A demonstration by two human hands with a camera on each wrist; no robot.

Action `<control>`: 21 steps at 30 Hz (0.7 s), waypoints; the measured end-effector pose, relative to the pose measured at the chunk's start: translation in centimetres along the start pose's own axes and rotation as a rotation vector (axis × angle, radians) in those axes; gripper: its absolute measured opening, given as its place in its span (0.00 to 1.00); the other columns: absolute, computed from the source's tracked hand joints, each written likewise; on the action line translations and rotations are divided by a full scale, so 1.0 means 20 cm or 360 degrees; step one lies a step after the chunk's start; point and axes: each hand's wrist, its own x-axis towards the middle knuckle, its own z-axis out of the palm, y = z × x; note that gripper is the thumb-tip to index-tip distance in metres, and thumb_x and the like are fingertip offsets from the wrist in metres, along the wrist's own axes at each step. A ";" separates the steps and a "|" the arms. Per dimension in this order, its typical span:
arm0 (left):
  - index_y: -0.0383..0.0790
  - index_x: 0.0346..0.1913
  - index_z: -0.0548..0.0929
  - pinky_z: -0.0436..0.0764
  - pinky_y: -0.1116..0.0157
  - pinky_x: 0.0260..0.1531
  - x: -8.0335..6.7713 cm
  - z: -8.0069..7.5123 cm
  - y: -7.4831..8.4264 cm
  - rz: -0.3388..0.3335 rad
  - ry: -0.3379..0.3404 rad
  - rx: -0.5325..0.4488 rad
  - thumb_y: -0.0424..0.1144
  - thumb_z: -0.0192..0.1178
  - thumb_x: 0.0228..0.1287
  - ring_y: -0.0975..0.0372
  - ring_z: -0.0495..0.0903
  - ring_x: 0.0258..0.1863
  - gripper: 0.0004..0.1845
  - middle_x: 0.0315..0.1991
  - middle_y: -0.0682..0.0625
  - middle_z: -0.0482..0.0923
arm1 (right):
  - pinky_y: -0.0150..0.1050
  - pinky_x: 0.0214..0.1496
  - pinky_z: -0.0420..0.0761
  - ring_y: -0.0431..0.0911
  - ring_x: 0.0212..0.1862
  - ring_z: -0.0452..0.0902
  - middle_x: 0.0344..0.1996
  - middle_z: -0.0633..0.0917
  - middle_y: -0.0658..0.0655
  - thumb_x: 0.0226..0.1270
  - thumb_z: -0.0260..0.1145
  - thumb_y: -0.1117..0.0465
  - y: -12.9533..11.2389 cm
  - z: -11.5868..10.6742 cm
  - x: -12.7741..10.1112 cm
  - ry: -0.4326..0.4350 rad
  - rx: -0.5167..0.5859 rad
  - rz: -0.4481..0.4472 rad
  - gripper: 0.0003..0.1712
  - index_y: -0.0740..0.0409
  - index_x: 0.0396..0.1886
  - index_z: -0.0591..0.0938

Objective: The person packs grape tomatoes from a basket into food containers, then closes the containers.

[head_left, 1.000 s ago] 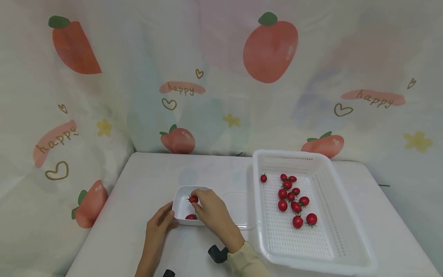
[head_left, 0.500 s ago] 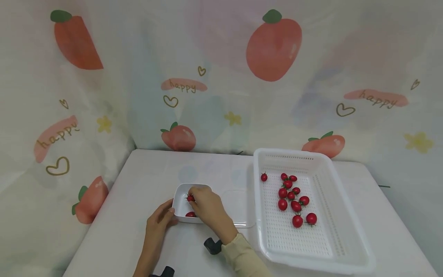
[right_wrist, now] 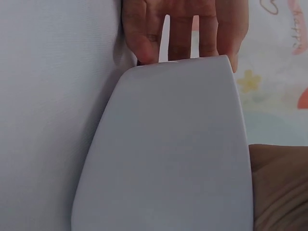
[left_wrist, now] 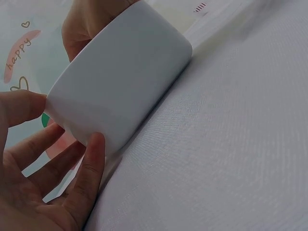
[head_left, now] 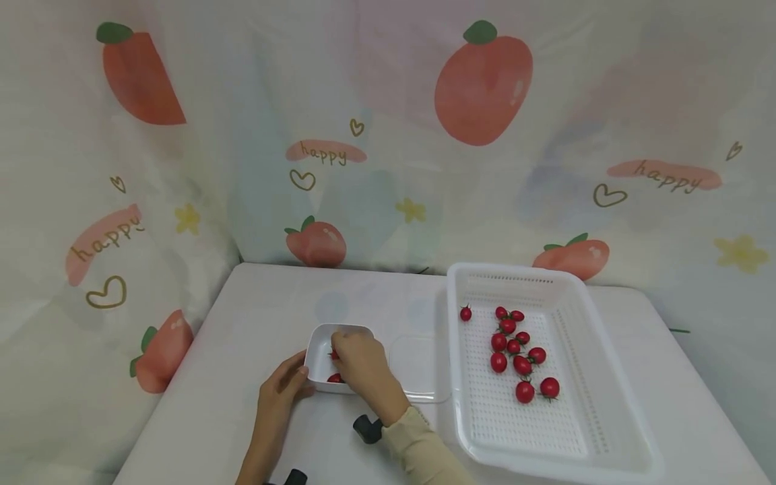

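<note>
From the head view, I am reaching my right hand (head_left: 362, 364) down into the small white bowl (head_left: 319, 364), fingers curled over it. A red cherry tomato (head_left: 333, 354) is peeking out at my fingertips, but my knuckles are covering most of it, so I cannot tell whether I am pinching it or only touching it. A second tomato (head_left: 335, 378) is lying in the bowl just below my fingers, half hidden. My left hand (head_left: 281, 393) is bracing the bowl's near corner, thumb against the wall. Off to the right of my right hand, a clear lid (head_left: 418, 367) is lying flat, and beyond it the white basket (head_left: 606, 377) is holding a loose cluster of tomatoes (head_left: 514, 350). A dark strap piece (head_left: 366, 429) is showing under my right wrist, partly cut off.

From the left wrist view, my left hand (left_wrist: 43, 183) is resting with relaxed, nearly straight fingers (left_wrist: 91, 168) against the bowl's outer wall (left_wrist: 120, 86). The bowl's inside is out of sight here, and only a bit of my other hand is showing behind it.

From the right wrist view, the bowl's side (right_wrist: 173, 154) is filling the frame. My left fingers (right_wrist: 183, 29) are spread behind its far edge. My right fingertips are cut off, so their grip is unreadable.
</note>
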 end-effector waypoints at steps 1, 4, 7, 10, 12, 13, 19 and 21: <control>0.49 0.69 0.79 0.88 0.70 0.49 0.00 0.00 0.00 0.0000 -0.0002 -0.0002 0.52 0.62 0.75 0.60 0.83 0.57 0.25 0.70 0.49 0.78 | 0.33 0.20 0.68 0.39 0.23 0.69 0.21 0.81 0.46 0.60 0.77 0.62 0.00 0.01 0.00 -0.0007 -0.0022 0.0003 0.14 0.51 0.25 0.78; 0.49 0.69 0.79 0.88 0.70 0.49 0.00 0.00 0.00 -0.0007 -0.0002 -0.0008 0.53 0.62 0.75 0.63 0.83 0.56 0.25 0.70 0.49 0.78 | 0.33 0.20 0.69 0.39 0.23 0.71 0.21 0.81 0.47 0.60 0.76 0.63 -0.01 0.01 0.00 -0.0045 -0.0056 0.0019 0.13 0.51 0.26 0.78; 0.50 0.69 0.79 0.88 0.70 0.49 0.00 0.00 -0.01 -0.0015 0.0002 -0.0004 0.54 0.62 0.75 0.64 0.83 0.55 0.25 0.70 0.49 0.78 | 0.34 0.21 0.71 0.40 0.25 0.73 0.22 0.82 0.47 0.60 0.76 0.63 -0.02 0.00 0.00 -0.0092 -0.0084 0.0039 0.12 0.51 0.28 0.79; 0.50 0.70 0.78 0.87 0.71 0.48 0.00 0.00 -0.02 -0.0021 0.0004 0.0008 0.54 0.62 0.74 0.63 0.82 0.57 0.26 0.70 0.49 0.78 | 0.34 0.22 0.72 0.40 0.25 0.74 0.23 0.82 0.47 0.60 0.77 0.62 -0.03 0.00 0.00 -0.0102 -0.0110 0.0036 0.12 0.51 0.28 0.79; 0.50 0.70 0.78 0.87 0.71 0.48 0.00 0.00 -0.02 -0.0026 0.0006 0.0019 0.55 0.62 0.74 0.62 0.82 0.58 0.26 0.70 0.49 0.78 | 0.34 0.22 0.72 0.41 0.25 0.74 0.23 0.82 0.48 0.59 0.77 0.63 -0.03 0.00 0.00 -0.0096 -0.0102 0.0032 0.13 0.51 0.28 0.78; 0.49 0.70 0.78 0.87 0.71 0.48 0.00 0.00 -0.02 -0.0022 0.0007 0.0022 0.55 0.62 0.75 0.61 0.82 0.58 0.27 0.70 0.49 0.78 | 0.34 0.22 0.72 0.41 0.26 0.74 0.23 0.82 0.48 0.60 0.77 0.62 -0.03 0.00 0.00 -0.0096 -0.0094 0.0032 0.13 0.51 0.27 0.78; 0.49 0.70 0.78 0.88 0.70 0.48 0.01 0.00 -0.02 0.0001 0.0005 0.0030 0.53 0.62 0.75 0.59 0.82 0.58 0.25 0.70 0.48 0.78 | 0.36 0.21 0.73 0.41 0.27 0.73 0.25 0.84 0.50 0.63 0.75 0.62 -0.02 -0.01 -0.01 -0.0096 -0.0046 0.0070 0.09 0.53 0.30 0.81; 0.49 0.70 0.78 0.88 0.71 0.48 0.01 0.00 -0.01 0.0008 0.0000 0.0029 0.53 0.61 0.76 0.59 0.82 0.58 0.25 0.70 0.48 0.78 | 0.36 0.21 0.73 0.41 0.27 0.72 0.26 0.85 0.50 0.64 0.75 0.61 -0.02 -0.02 -0.01 -0.0095 -0.0040 0.0081 0.08 0.53 0.32 0.82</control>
